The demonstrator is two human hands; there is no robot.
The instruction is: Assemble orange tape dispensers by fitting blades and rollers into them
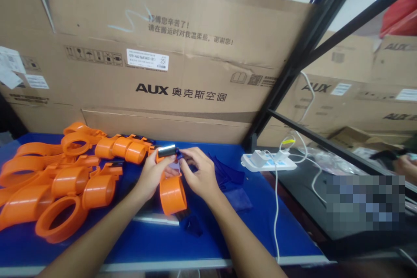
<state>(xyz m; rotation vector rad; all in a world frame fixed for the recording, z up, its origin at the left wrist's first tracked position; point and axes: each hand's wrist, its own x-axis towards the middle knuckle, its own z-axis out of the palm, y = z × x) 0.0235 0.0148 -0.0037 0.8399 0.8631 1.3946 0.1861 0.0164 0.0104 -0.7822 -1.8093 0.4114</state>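
Observation:
My left hand (152,176) is closed around an orange tape dispenser (173,194). Its round hub hangs below my fingers, and a shiny black part (167,151) sits at its top. At that top end, the thumb and fingers of my right hand (200,170) pinch a small dark blue piece (179,153) that looks like thin film. Part of the dispenser's body is hidden behind my fingers. More orange tape dispensers (67,181) lie in a group to the left, several with black parts at their ends. Dark blue film-like sheets (239,198) lie right of my right hand.
A blue tabletop (260,230) carries everything. A white power strip (269,161) with plugs and cables stands at the right edge. Big cardboard boxes (182,69) rise behind. Black metal frame bars (283,74) slant at the right, with another person's hand (407,167) beyond.

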